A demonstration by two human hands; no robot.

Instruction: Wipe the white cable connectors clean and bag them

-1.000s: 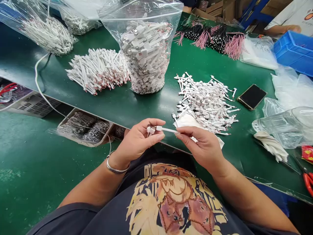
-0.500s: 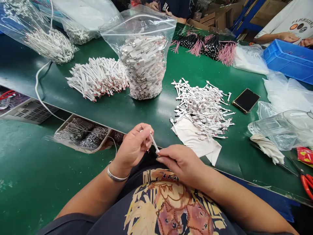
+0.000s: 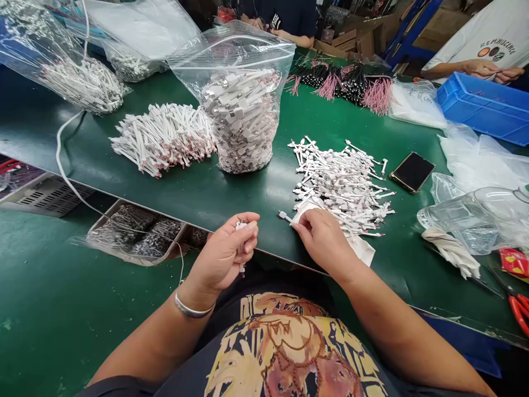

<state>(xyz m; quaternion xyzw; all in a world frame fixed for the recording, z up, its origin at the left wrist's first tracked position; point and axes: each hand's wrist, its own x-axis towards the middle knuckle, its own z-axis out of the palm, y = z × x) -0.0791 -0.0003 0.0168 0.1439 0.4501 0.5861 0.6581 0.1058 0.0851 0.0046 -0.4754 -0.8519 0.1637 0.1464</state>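
My left hand (image 3: 231, 251) is closed around short white USB cables (image 3: 241, 226), held upright above the table's front edge. A connector shows over the thumb and a thin end pokes out below; how many there are cannot be told. To the right, my right hand (image 3: 324, 234) pinches the white cloth (image 3: 308, 207), which bunches up at the fingertips. A single short white cable (image 3: 284, 216) lies against the cloth's left corner, close to my right thumb. Behind this hand spreads a loose pile of short white cables (image 3: 339, 173), partly on the cloth.
A clear zip bag (image 3: 243, 121) full of cables stands beside a stack of white cables (image 3: 161, 138). To the right are a phone (image 3: 412, 172), a plastic bottle (image 3: 475, 212), red-handled pliers (image 3: 518, 311) and a blue bin (image 3: 483, 107). Two people's hands work across the table.
My right hand has left the cable held between both hands and moved right to the cloth, which is now bunched. My left hand keeps its hold, with the cable turned more upright.
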